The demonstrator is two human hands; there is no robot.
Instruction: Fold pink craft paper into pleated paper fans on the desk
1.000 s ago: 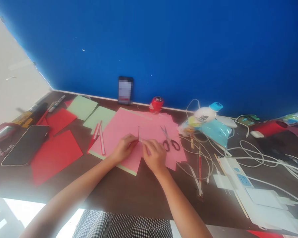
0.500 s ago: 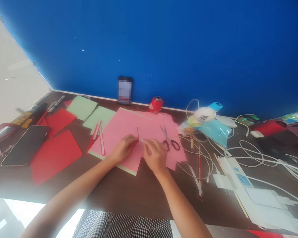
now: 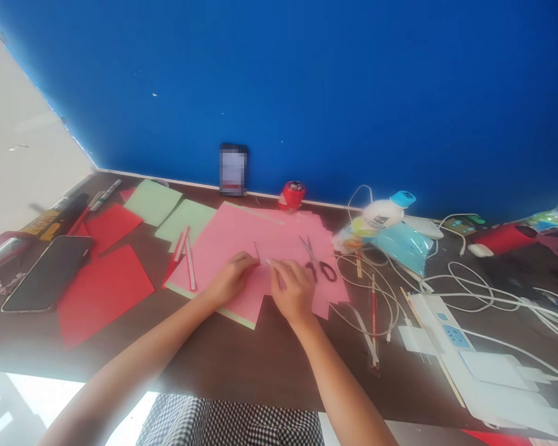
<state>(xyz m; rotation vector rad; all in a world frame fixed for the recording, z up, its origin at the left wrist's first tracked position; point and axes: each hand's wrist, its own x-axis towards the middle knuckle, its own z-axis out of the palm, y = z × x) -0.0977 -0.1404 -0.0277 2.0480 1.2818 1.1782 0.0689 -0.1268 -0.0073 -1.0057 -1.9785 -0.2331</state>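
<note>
That thin paper strip [image 3: 257,253] could crease or tear if the two pinches pull apart. The left hand [image 3: 230,280] and right hand [image 3: 292,290] both close their fingertips on its lower end, and it sticks up between them, above the pink sheets [image 3: 242,238]. The scissors [image 3: 317,262] lie on those sheets, just right of the right hand.

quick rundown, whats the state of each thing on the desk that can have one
left hand: pinching the paper strip
right hand: pinching the same strip
paper strip: held, one end sticking up
scissors: blades slightly apart, lying on the pink paper
black phone: screen dark, flat
glue bottle: capped, on its side
power strip: a plug in it
</note>
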